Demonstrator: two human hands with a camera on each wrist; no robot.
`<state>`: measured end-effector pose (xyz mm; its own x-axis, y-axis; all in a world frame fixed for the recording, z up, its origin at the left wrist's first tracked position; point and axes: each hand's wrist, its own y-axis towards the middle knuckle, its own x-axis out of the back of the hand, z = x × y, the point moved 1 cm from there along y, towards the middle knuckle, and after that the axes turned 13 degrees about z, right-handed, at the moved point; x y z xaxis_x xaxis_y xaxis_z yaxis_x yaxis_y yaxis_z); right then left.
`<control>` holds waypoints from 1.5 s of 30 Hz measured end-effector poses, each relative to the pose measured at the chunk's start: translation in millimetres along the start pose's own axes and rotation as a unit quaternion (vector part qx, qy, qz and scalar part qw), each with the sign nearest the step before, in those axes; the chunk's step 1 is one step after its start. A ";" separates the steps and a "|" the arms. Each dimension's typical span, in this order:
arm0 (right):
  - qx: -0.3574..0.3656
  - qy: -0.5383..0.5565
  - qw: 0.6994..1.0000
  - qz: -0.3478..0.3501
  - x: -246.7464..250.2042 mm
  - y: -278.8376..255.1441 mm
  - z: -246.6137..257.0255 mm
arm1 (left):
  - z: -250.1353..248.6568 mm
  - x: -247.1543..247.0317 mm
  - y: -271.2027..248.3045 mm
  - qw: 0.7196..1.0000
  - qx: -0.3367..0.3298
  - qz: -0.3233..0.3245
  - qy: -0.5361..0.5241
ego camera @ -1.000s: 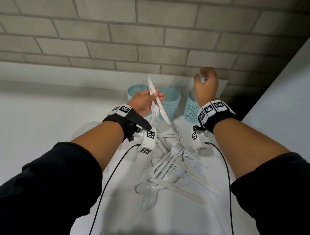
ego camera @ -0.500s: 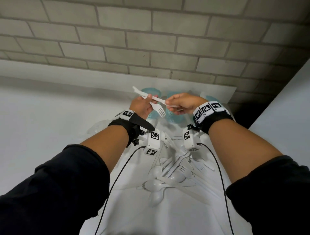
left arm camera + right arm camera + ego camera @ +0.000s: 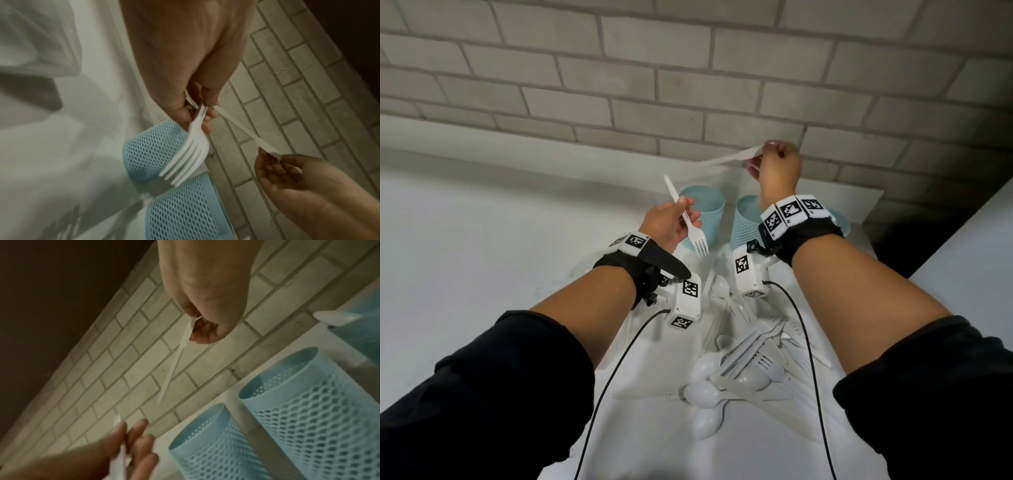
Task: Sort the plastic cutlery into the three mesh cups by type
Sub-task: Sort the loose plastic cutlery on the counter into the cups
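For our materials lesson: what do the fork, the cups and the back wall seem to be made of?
Fork in the left hand: white plastic, thin, smooth, faintly glossy.
Cups: pale blue mesh, matte; plastic or coated metal, unclear.
Wall: grey-white brick, rough matte faces with recessed joints.

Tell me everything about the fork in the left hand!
The fork is white, thin plastic, with four tines and a long flat handle. The left hand pinches it mid-handle, in the air, tilted: tines down, handle end up. It hangs in front of a blue mesh cup, touching only the fingers.
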<state>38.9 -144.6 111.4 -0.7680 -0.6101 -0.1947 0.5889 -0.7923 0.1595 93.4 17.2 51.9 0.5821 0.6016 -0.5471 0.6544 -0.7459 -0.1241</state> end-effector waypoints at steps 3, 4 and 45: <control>0.083 -0.181 0.980 -0.005 -4.0 -3.9 -3.5 | -1.5 6.8 0.0 1.000 -0.011 -0.017 0.006; 0.094 -0.221 0.971 0.021 -6.1 -7.3 -7.4 | -1.9 8.1 -0.6 1.000 -0.012 -0.020 0.014; -0.027 -0.307 0.951 0.028 70.4 -12.7 -23.9 | 45.1 -0.6 -5.5 0.799 0.172 0.047 0.575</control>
<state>-16.6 -177.7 72.5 -0.7276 -0.5441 0.4177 0.6320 -0.7685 0.1000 67.8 8.0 15.6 0.8087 0.2551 0.5300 0.5251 -0.7191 -0.4551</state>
